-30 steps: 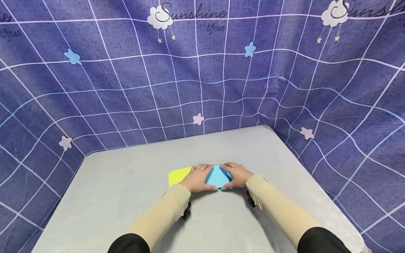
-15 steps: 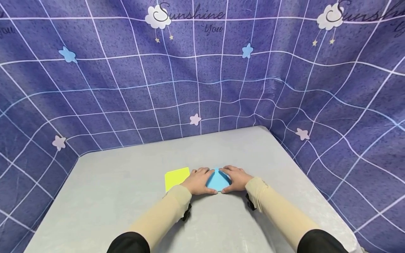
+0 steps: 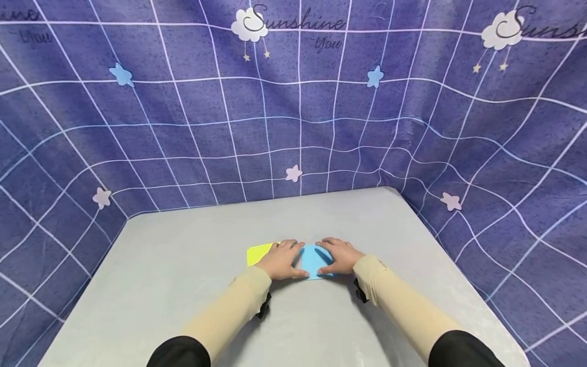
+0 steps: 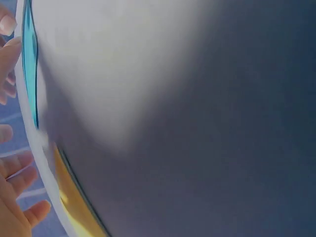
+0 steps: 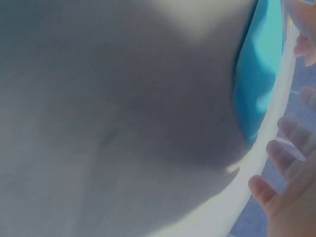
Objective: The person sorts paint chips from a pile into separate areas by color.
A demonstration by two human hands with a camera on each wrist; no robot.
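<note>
A flat, thin blue sheet (image 3: 311, 261) lies on the table between my two hands in the head view. My left hand (image 3: 279, 261) is at its left edge, thumb tip right at the near left corner and fingers spread forward. Over the right part of the sheet rests my right hand (image 3: 344, 257), thumb and fingers apart. A yellow sheet (image 3: 258, 253) lies to the left, partly hidden behind my left hand. The left wrist view shows the blue sheet (image 4: 30, 74) and yellow sheet (image 4: 76, 202) nearly edge-on. In the right wrist view, loosely extended fingers (image 5: 284, 158) show beside the blue sheet (image 5: 259, 79).
A pale grey table (image 3: 192, 244) carries both sheets. Purple-blue cloth (image 3: 206, 112) with a grid, stars and clouds hangs behind the table and along its sides.
My left hand has shifted left off the blue sheet, so a gap shows between palm and sheet. More of the sheet's left side is visible. The head view has also shifted slightly.
</note>
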